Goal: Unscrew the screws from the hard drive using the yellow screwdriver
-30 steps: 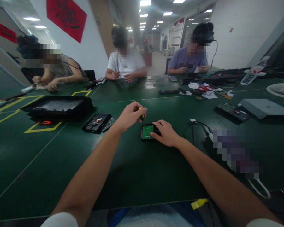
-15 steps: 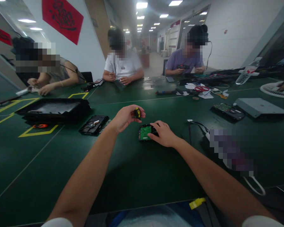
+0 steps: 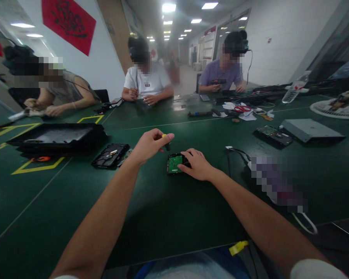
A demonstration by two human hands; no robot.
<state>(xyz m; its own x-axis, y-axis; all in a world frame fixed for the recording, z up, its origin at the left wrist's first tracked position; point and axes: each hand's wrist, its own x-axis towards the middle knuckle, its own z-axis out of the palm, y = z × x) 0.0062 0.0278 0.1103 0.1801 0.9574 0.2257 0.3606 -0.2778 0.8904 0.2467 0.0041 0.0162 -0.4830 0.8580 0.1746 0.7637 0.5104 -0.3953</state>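
Observation:
My left hand (image 3: 153,144) pinches a small yellow-and-black screwdriver (image 3: 168,146) between thumb and fingers, above the far edge of a hard drive. The screwdriver's dark end points downward; its tip is too small to make out. The hard drive (image 3: 173,164) lies on the table with its green circuit board facing up. My right hand (image 3: 198,164) grips the drive's right part, thumb over the board and fingers along the far side, hiding that end. To the left lies an opened black drive casing (image 3: 109,156) with a small light-coloured piece on it.
Black trays (image 3: 58,140) stand at the left, with an orange-handled tool (image 3: 41,159) in front. At the right are another hard drive (image 3: 272,136), a grey metal box (image 3: 312,131) and a blurred-out object with a cable (image 3: 279,186). Three people sit across the table (image 3: 163,228).
My left hand has turned the screwdriver from a slanted hold to upright, thumb now near its yellow top. My right hand keeps its hold on the hard drive. The view has shifted slightly right.

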